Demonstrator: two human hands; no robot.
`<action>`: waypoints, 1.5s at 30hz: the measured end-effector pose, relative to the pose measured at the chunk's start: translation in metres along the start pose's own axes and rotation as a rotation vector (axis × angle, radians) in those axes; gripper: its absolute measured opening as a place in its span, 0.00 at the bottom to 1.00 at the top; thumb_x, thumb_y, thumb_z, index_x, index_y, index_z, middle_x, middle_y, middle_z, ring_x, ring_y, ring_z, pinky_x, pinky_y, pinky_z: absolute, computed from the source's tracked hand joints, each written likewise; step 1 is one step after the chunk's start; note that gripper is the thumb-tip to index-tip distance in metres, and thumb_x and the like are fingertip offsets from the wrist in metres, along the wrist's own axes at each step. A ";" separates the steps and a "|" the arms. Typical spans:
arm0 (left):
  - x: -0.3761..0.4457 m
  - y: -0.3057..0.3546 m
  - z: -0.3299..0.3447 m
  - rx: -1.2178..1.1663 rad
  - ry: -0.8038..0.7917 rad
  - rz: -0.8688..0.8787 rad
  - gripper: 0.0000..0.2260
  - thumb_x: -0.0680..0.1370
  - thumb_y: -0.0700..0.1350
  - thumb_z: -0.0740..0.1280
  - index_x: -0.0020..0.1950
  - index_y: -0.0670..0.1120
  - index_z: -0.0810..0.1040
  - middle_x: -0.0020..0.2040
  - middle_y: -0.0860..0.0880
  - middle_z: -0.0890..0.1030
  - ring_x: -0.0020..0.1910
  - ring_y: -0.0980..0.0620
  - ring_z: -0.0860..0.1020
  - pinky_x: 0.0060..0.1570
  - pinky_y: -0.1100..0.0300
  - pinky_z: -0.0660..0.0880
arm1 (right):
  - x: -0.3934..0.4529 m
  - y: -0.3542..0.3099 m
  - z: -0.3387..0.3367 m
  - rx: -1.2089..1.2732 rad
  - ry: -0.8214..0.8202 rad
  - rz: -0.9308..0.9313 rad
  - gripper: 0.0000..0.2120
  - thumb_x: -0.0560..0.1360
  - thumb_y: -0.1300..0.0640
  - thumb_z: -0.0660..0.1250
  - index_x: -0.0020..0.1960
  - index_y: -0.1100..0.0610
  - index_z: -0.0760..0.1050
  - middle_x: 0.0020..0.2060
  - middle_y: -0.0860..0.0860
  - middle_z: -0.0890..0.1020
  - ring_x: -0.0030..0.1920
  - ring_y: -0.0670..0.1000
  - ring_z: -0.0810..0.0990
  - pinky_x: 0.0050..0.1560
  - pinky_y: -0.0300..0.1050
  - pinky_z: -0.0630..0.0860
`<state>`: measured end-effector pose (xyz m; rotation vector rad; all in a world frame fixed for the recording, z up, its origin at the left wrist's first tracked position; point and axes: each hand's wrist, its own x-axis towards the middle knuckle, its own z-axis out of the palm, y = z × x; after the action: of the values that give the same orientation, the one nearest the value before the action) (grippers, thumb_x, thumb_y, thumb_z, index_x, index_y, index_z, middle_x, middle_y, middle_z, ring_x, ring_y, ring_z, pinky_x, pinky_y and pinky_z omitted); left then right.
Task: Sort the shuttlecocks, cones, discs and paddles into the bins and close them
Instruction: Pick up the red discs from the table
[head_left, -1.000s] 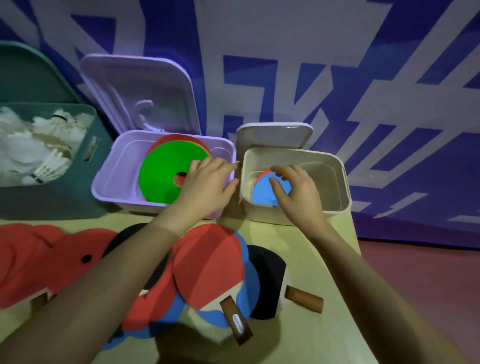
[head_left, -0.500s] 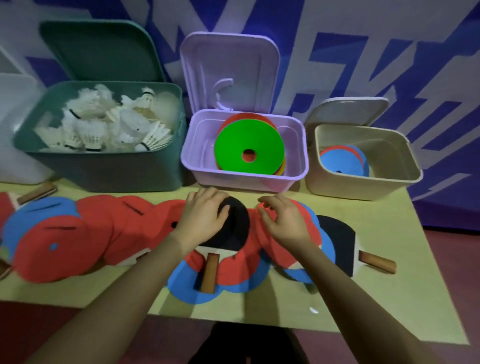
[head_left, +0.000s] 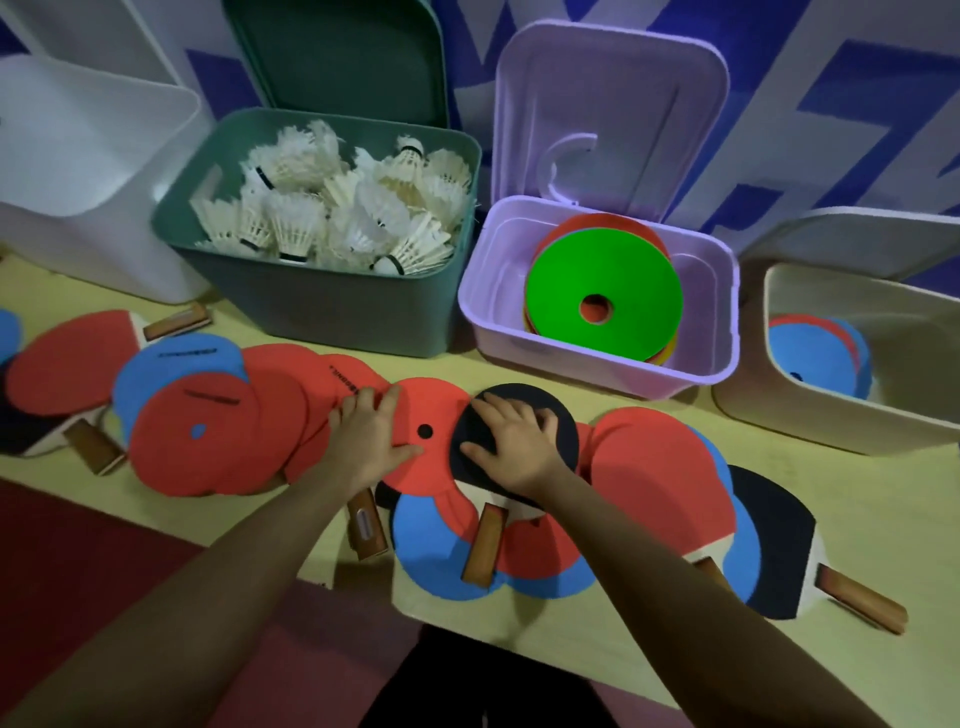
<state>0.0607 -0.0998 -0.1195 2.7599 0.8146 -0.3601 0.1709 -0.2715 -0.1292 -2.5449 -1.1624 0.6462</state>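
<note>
A long overlapping row of table-tennis paddles with red, blue and black rubber faces and brown wooden handles (head_left: 291, 415) lies across the pale yellow tabletop (head_left: 857, 499), running from the left edge of the frame to the lower right. At the centre of the frame the left hand (head_left: 371, 441) lies flat on a red paddle face with a small black dot (head_left: 425, 430), fingers spread and gripping nothing, while the right hand (head_left: 511, 444) presses palm-down on a round black paddle face (head_left: 561, 415), fingers also spread apart. Behind the row, in the upper middle, the dark green plastic bin (head_left: 332, 312) stands with its lid up and is heaped with white feather shuttlecocks (head_left: 337, 208). Just to its right the lilac plastic bin (head_left: 597, 369), lid raised against the blue-and-white wall (head_left: 831, 104), holds a stack of flat discs with a green disc (head_left: 602, 306) on top and red ones beneath. At the right edge the beige plastic bin (head_left: 810, 421), lid open, contains blue and red round pieces (head_left: 815, 358). A white plastic bin (head_left: 88, 156) sits at the upper left; its inside is not visible. Compared with half a second ago, both hands have shifted leftward along the row: the left hand has gone from the black face to the red one, and the right hand from a red face to the black one.
</note>
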 end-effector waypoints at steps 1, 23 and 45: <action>0.001 -0.002 0.000 -0.024 0.012 0.027 0.39 0.70 0.60 0.70 0.75 0.49 0.57 0.67 0.43 0.65 0.66 0.41 0.63 0.64 0.47 0.58 | 0.004 -0.002 0.001 -0.006 0.005 0.000 0.29 0.77 0.42 0.58 0.75 0.48 0.55 0.75 0.48 0.58 0.74 0.53 0.54 0.69 0.59 0.48; 0.034 -0.165 -0.062 -0.588 0.281 0.370 0.23 0.70 0.34 0.67 0.66 0.39 0.73 0.51 0.43 0.72 0.51 0.56 0.71 0.57 0.77 0.62 | 0.077 -0.164 0.039 0.296 0.676 0.010 0.11 0.73 0.61 0.64 0.53 0.58 0.80 0.40 0.52 0.81 0.40 0.55 0.79 0.45 0.49 0.68; 0.031 -0.269 -0.058 -0.506 0.196 0.307 0.18 0.75 0.31 0.63 0.65 0.39 0.74 0.55 0.41 0.75 0.58 0.43 0.72 0.60 0.52 0.69 | 0.076 -0.251 0.090 0.428 0.636 0.246 0.15 0.69 0.66 0.68 0.53 0.53 0.73 0.49 0.47 0.78 0.51 0.53 0.71 0.52 0.39 0.54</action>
<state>-0.0543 0.1527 -0.1171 2.4015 0.4289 0.1597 0.0082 -0.0468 -0.1241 -2.2646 -0.4437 0.0832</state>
